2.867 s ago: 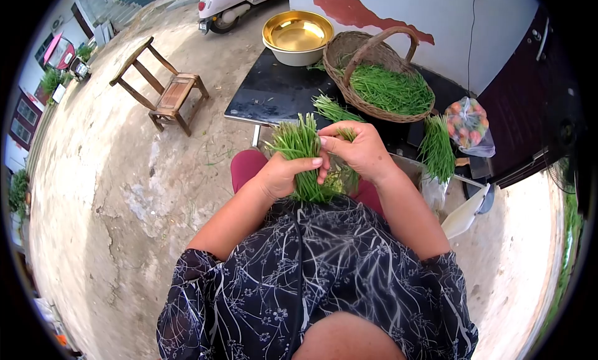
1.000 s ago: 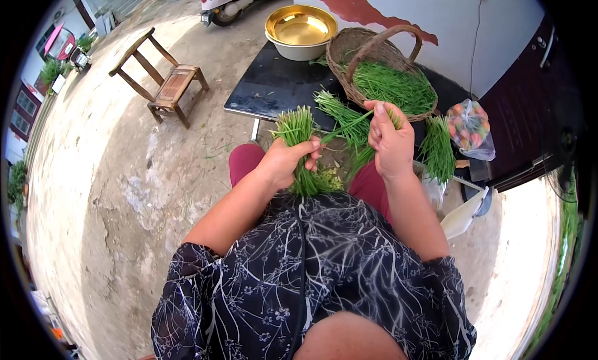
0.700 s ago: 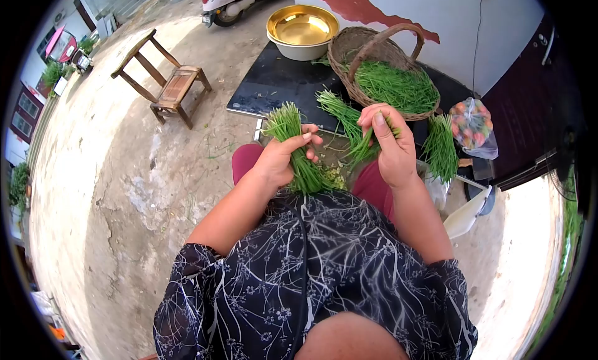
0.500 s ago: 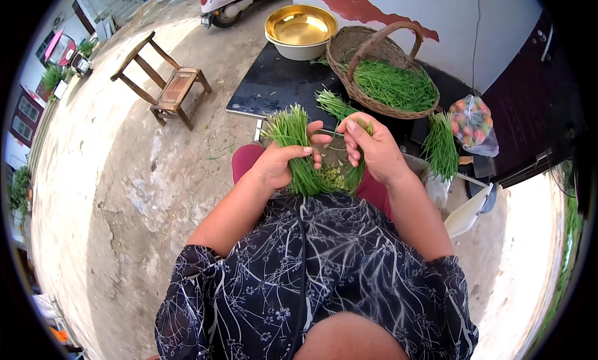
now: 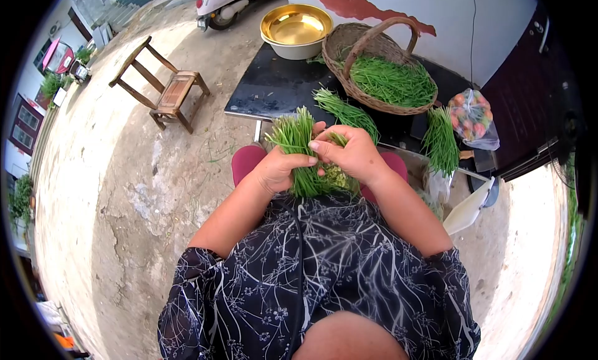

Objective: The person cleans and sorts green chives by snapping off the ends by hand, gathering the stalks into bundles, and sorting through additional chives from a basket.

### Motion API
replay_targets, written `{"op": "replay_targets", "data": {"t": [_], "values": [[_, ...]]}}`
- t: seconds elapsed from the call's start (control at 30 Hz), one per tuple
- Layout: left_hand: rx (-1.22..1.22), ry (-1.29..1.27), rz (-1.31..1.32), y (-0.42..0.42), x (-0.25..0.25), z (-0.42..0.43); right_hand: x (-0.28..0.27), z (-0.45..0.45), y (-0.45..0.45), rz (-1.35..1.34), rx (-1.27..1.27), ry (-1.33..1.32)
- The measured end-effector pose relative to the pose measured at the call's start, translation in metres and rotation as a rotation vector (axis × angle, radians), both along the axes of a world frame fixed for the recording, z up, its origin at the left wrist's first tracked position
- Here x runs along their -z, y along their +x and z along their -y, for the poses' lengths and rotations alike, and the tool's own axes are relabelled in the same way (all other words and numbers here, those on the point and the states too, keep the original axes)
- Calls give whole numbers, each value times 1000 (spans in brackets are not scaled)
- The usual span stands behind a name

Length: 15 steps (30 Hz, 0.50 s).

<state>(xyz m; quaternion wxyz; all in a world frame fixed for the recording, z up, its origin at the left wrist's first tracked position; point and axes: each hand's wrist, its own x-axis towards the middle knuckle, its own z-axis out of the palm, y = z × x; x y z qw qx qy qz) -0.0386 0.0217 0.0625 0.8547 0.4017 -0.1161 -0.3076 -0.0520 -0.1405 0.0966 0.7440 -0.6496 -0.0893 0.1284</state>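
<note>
A thick bunch of green chives [image 5: 294, 134] stands in my left hand [image 5: 279, 168], cut ends up, its leaves hanging toward my lap. My right hand [image 5: 354, 155] is closed on a few chive stems [image 5: 337, 138], whose ends poke out above the fingers. Its thumb and fingertips meet the right side of the big bunch, partly hiding my left fingers. Yellowish-green scraps [image 5: 336, 177] show below my hands, between my knees. Just beyond them, another bundle of chives [image 5: 352, 115] lies on the black table [image 5: 265, 89].
On the table stand a wicker basket [image 5: 334, 54] of loose chives and a gold basin [image 5: 298, 26] in a white one. At right, more chives [image 5: 441, 135] hang over the edge beside a bag of colourful round items [image 5: 471, 115]. A wooden chair [image 5: 176, 92] stands left.
My right hand has moved left with its few stems, from apart to touching the bunch in my left hand. The left hand keeps its grip. The view has shifted slightly.
</note>
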Motion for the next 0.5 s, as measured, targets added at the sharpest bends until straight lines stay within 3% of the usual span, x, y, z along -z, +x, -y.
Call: {"op": "replay_targets", "data": {"t": [0.33, 0.5], "values": [[31, -8, -6, 1, 6, -2, 11, -4, -1, 42, 18, -52], [43, -6, 15, 0, 7, 0, 8, -4, -1, 45, -27, -203]]}}
